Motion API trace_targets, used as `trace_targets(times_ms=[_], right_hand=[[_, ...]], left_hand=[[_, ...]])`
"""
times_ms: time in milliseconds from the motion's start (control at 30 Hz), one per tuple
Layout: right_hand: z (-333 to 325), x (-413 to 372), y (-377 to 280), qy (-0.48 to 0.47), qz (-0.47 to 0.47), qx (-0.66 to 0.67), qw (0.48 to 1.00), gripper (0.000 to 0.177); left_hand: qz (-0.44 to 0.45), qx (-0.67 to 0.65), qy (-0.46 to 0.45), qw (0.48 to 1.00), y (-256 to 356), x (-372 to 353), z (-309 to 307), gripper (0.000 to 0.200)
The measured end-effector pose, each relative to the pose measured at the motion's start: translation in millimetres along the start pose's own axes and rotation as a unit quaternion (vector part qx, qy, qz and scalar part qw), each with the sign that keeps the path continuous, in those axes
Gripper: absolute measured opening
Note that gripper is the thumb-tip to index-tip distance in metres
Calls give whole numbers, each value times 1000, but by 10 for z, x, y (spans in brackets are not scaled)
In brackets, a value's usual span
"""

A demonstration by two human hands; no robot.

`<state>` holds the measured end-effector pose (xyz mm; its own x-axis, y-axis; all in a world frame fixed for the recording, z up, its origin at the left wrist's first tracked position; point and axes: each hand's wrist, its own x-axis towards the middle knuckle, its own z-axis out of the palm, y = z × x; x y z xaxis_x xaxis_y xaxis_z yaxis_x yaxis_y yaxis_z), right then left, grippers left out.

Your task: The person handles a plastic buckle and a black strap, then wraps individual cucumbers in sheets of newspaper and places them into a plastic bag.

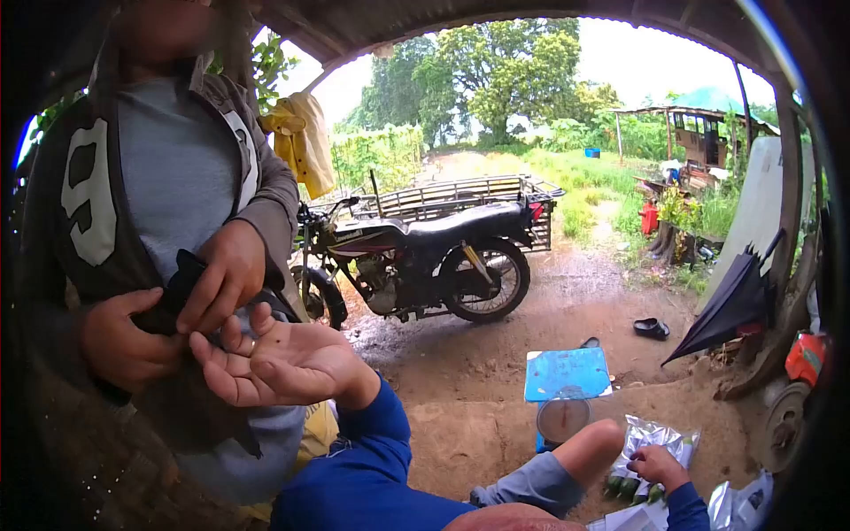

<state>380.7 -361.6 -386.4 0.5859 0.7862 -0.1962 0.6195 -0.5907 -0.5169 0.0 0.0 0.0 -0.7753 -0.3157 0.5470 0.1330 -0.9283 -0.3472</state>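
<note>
My left hand (288,358) is held out palm up at the left, fingers apart and slightly bent, a ring on one finger. Just beyond it, a standing person's hands (221,274) hold a black pouch-like item (181,283). At the lower right, my right hand (657,465) is closed at a clear and silvery plastic bag (677,442) with green vegetables (627,487) in and under it. A round-dish scale (564,418) stands left of that bag, in front of a blue board (567,372).
A motorcycle (425,234) with a metal sidecar frame stands ahead. A folded dark umbrella (730,314) leans at the right, near a black clog (651,328). An orange and grey object (804,358) and another plastic bag (742,506) are at the right.
</note>
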Motion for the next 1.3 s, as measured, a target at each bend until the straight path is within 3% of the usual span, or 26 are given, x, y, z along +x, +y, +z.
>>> trace_targets(times_ms=[67, 133, 267, 367, 467, 567, 633, 733, 767, 800, 867, 900, 1067, 1300], right_hand=[[119, 127, -22, -8, 17, 56, 998, 40], [-159, -188, 57, -1, 16, -13, 1000, 39], [-37, -181, 74, 11, 21, -3, 1000, 38], [22, -213, 177, 38, -22, -19, 999, 33], [-100, -288, 68, 83, -64, -30, 994, 31], [-365, -300, -423, 116, -64, 56, 990, 27], [-793, -378, -1104, 182, -113, 62, 975, 22], [-1519, -741, -2327, 319, -223, 148, 909, 16], [-1836, -887, -2653, 354, -264, 52, 896, 17], [-2012, -979, -2890, 386, -306, 66, 868, 21], [-2315, -1182, -3374, 500, -402, -12, 767, 29], [-2422, -1310, -3582, 511, -425, -3, 747, 38], [-2563, -1553, -4057, 547, -497, -79, 669, 44], [-2566, -1459, -4191, 518, -541, -112, 653, 53]], left_hand=[[-55, -82, 39, 994, 4, -104, 116, 54], [-146, -175, 52, 972, 184, -195, 16, 50], [-203, -278, -11, 939, 179, -142, 226, 46], [-291, -190, -126, 929, 235, 70, 412, 58], [-266, -196, -282, 901, 203, 157, 656, 70], [-321, -162, -283, 889, 271, -25, 610, 64], [-302, -84, -252, 916, 187, -269, 616, 52], [-298, -49, -270, 914, 269, -416, 707, 46], [-311, -48, -282, 906, 300, -445, 747, 46], [-303, -110, -257, 911, 293, -497, 864, 41], [-353, -126, -275, 885, 350, -513, 952, 36], [-379, -135, -286, 870, 391, -529, 986, 34], [-421, -165, -291, 843, 775, -784, 1250, 22], [-437, -192, -300, 826, 960, -919, 1190, 19]])
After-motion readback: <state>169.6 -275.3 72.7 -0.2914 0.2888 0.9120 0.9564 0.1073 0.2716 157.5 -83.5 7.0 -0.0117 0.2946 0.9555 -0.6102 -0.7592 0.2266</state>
